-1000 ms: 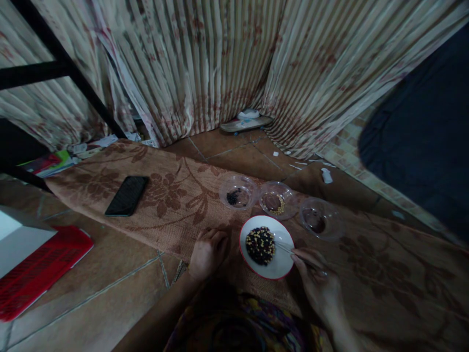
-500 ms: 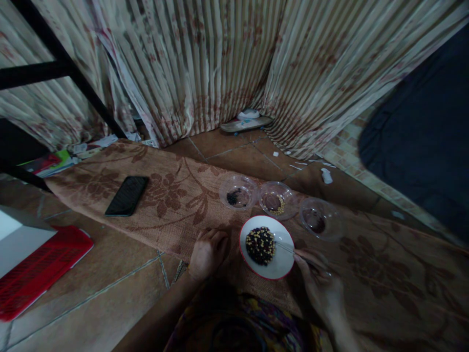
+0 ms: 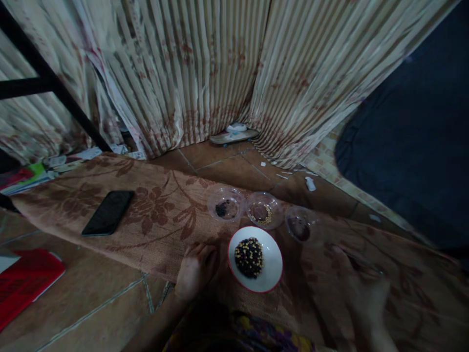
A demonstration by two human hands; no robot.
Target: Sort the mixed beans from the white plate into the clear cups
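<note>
A white bowl [image 3: 273, 264] with a red rim holds a mixed heap of black and yellow beans [image 3: 249, 257]. My left hand [image 3: 196, 269] rests on the cloth just left of it, fingers curled and nothing seen in them. To the right of the bowl and apart from it is my right hand [image 3: 361, 288], smeared by motion, closed around thin metal tweezers [image 3: 370, 269]. Behind the bowl stand three clear plastic cups: one with black beans [image 3: 222, 209], a middle one with yellow beans [image 3: 266, 215], and one with dark reddish beans [image 3: 300, 228].
A black phone [image 3: 109, 213] lies on the left of the brown patterned tablecloth [image 3: 154, 239]. Striped curtains [image 3: 205, 73] hang behind. On the tiled floor are a skateboard [image 3: 234, 136], white scraps [image 3: 309, 184] and a red object [image 3: 32, 283]. A dark covered shape [image 3: 410, 146] stands right.
My right hand has drawn the tweezers out of the bowl and moved right, away from it. My left hand stays beside the bowl. The whole view has shifted slightly.
</note>
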